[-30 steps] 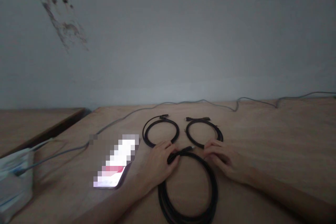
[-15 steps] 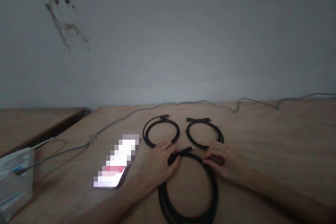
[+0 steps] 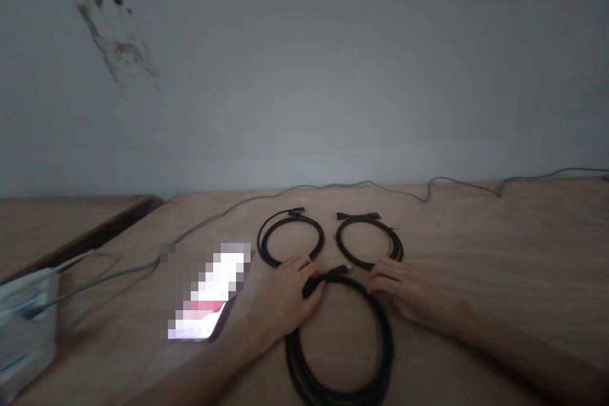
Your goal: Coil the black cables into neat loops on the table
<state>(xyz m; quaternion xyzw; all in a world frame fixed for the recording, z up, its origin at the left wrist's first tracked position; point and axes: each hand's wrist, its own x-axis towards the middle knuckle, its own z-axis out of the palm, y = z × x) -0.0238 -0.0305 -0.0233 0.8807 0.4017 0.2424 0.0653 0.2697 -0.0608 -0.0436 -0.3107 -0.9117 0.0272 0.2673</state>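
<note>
At lower left of the frame, a crumpled white plastic package [image 3: 26,323] sits on the pale wooden tabletop [image 3: 533,247], with a thin grey cable [image 3: 114,279] trailing behind. Beside it lies a smartphone [image 3: 204,295], its screen pixelated. The left hand [image 3: 288,298] has curled fingers, pressed together over the top of a large coiled black cable [image 3: 291,361], apparently pinning it; any pinch is hidden. The coil lies flat at bottom centre, its glossy rubbery loops held in a ring, with a small plug [image 3: 340,271] free. Above sit two smaller black coils [image 3: 261,244] [image 3: 401,250]. The right hand [image 3: 409,292] lies open, fingers [image 3: 383,276] slightly spread, just touching the large coil's upper right.
</note>
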